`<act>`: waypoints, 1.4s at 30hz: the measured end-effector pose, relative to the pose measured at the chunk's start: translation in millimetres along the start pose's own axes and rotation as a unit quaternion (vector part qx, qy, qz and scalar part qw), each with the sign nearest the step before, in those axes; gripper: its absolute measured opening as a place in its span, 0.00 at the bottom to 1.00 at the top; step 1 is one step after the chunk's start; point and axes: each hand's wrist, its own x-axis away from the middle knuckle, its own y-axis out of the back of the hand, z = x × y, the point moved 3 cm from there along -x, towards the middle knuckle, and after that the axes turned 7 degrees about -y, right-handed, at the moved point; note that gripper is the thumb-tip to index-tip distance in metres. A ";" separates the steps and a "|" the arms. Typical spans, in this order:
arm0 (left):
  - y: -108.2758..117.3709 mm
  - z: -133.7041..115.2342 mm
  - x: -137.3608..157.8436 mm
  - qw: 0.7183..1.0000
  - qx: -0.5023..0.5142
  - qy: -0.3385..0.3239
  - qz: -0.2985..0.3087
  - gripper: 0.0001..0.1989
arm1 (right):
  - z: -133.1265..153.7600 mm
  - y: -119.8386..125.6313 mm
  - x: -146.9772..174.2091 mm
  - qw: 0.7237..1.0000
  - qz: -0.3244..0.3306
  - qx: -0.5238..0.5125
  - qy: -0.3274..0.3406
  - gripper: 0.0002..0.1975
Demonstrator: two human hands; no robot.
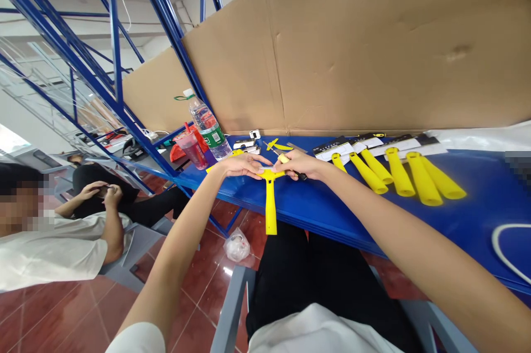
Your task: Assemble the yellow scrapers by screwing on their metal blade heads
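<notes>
At the front edge of the table, a yellow T-shaped scraper points its wide handle down toward my lap. My left hand grips the left end of its crosspiece, fingers stretched along the top. A screwdriver with a yellow and black handle is in my right hand, its thin shaft pointing up and left. The fingers of that hand also lie at the right end of the crosspiece. A pale strip runs along the crosspiece between the hands. Loose yellow parts lie just behind.
Several yellow-handled scrapers with printed cards lie to the right on the blue table. A water bottle and red cup stand left. Cardboard walls the back. Another person sits at the left. A plastic bag lies on the floor.
</notes>
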 end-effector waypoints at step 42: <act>-19.6 -39.3 -7.9 0.962 -0.220 0.063 0.148 0.19 | 0.4 -1.0 -1.1 0.997 0.075 0.027 0.015 0.20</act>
